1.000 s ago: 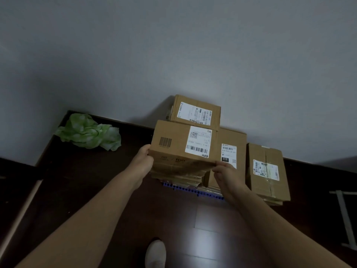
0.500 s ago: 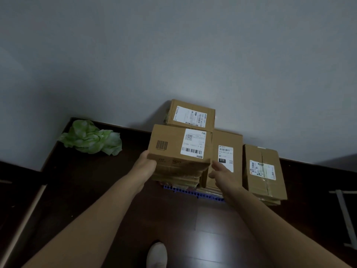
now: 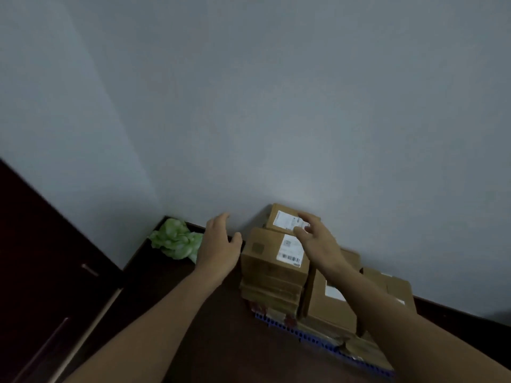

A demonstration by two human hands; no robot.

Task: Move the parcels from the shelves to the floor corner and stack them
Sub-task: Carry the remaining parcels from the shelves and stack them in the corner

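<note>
Brown cardboard parcels with white labels are stacked on the dark wooden floor against the white wall. The front parcel (image 3: 272, 251) sits on top of a pile of flatter boxes. Behind it stands a smaller parcel (image 3: 284, 221) against the wall, and to the right lie another parcel (image 3: 327, 305) and a further one (image 3: 398, 288). My left hand (image 3: 218, 244) hovers just left of the front parcel, fingers relaxed and holding nothing. My right hand (image 3: 315, 236) floats above the front and rear parcels with fingers spread, touching neither clearly.
A crumpled green bag (image 3: 177, 240) lies in the floor corner left of the stack. A blue perforated strip (image 3: 318, 337) runs under the pile's front edge. Dark wooden furniture (image 3: 41, 244) stands at the left. The dark floor (image 3: 221, 341) extends in front.
Both hands have let go of the front parcel, which now rests on the pile, and have lifted up and away. The camera view has tilted up and turned.
</note>
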